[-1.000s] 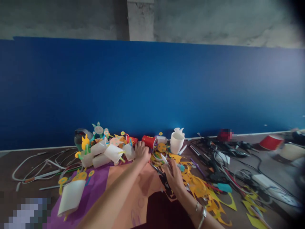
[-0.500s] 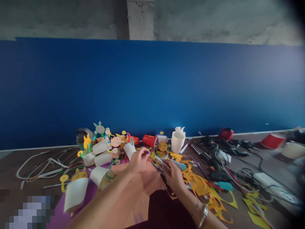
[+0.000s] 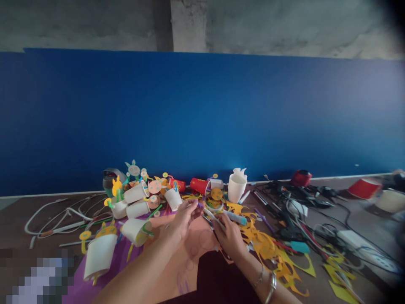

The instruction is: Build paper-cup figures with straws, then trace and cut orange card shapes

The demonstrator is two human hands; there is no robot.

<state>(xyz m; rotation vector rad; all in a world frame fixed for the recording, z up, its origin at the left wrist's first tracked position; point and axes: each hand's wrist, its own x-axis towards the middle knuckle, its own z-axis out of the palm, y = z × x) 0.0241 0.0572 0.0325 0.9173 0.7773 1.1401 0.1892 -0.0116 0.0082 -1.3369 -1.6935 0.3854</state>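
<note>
My right hand (image 3: 230, 237) is closed around a slim white marker (image 3: 209, 212), which points up and to the left. My left hand (image 3: 186, 218) pinches a small purple marker cap (image 3: 200, 204) at the tip of that marker; whether the cap is fully seated I cannot tell. Beneath both hands lies a sheet of orange-pink paper (image 3: 172, 270) with purple outlines drawn on it, several of them round. A thicker marker with a light blue end (image 3: 236, 218) rests just beyond my right hand. Scissors, partly hidden, lie under the right hand.
White paper cups (image 3: 100, 255) with paper figures crowd the left, over purple paper (image 3: 80, 285). Yellow paper scraps (image 3: 264, 242) spread on the right, beside tangled cables (image 3: 311, 228) and a white power strip (image 3: 363, 249). A blue panel (image 3: 202, 114) stands behind the table.
The purple cap in my left hand has come to the marker's tip. My left hand has lowered slightly, and more of the drawn paper shows between my hands.
</note>
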